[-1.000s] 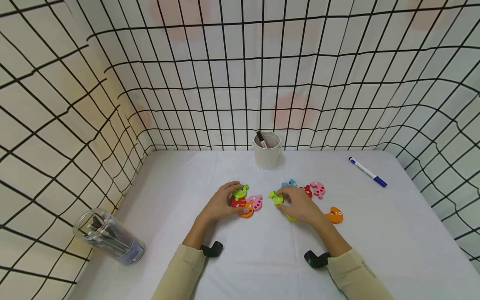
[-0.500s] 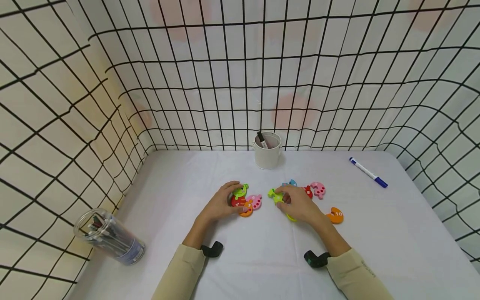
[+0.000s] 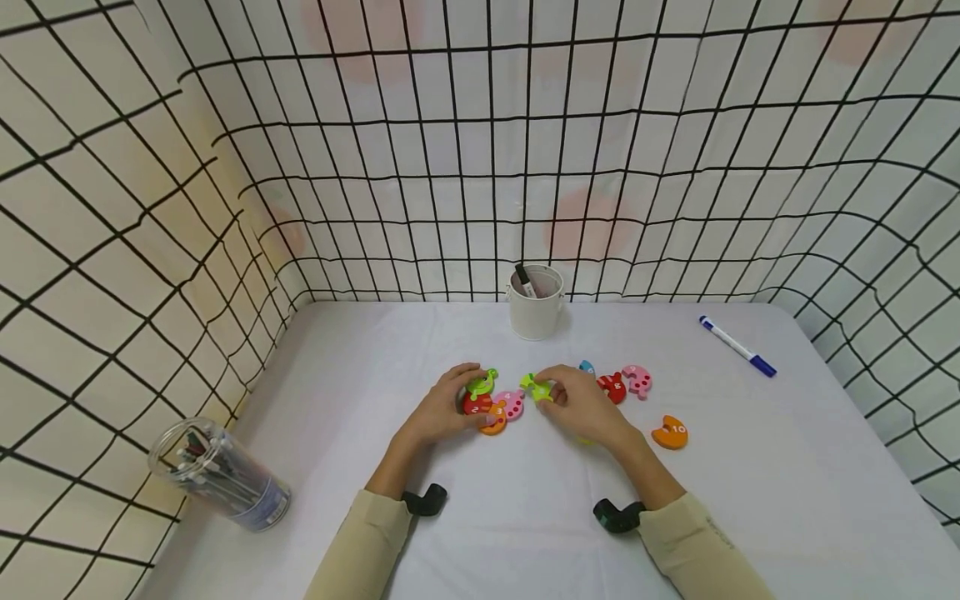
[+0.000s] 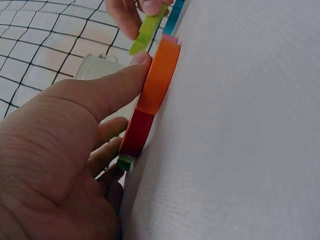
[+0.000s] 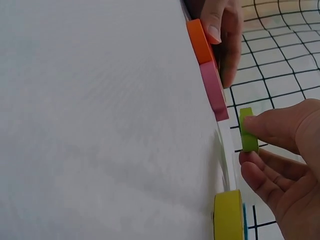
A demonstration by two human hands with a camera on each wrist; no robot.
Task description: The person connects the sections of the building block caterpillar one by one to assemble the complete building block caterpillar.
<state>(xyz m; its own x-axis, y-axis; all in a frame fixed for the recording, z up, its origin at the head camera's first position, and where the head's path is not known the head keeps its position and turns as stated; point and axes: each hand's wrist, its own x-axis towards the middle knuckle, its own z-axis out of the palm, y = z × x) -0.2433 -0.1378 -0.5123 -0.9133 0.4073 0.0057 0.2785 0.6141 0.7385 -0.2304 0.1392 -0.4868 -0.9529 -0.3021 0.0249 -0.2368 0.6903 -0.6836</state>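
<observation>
My left hand (image 3: 441,406) grips a cluster of joined number puzzle pieces lying on the table: a green one with a face (image 3: 482,383), a red one (image 4: 137,132), an orange one (image 4: 160,77) and a pink one (image 3: 512,405). Its thumb presses the orange edge while the other fingers curl round the green and red side. A light green puzzle piece (image 5: 248,131) is pinched between thumb and fingers of my right hand (image 3: 588,406). That piece is raised off the cloth, close to the right of the pink piece.
Right of the hands lie loose blue (image 3: 587,367), red (image 3: 612,387), pink (image 3: 637,380) and orange (image 3: 671,432) pieces; a yellow one (image 5: 227,215) sits under the right hand. Beyond are a white bucket (image 3: 535,315) and a marker (image 3: 737,345). A pen jar (image 3: 221,479) stands left, black wire grid around.
My right hand has moved left with the light green piece, bringing it near the pink one and uncovering more of the red piece. The left hand stays on the cluster.
</observation>
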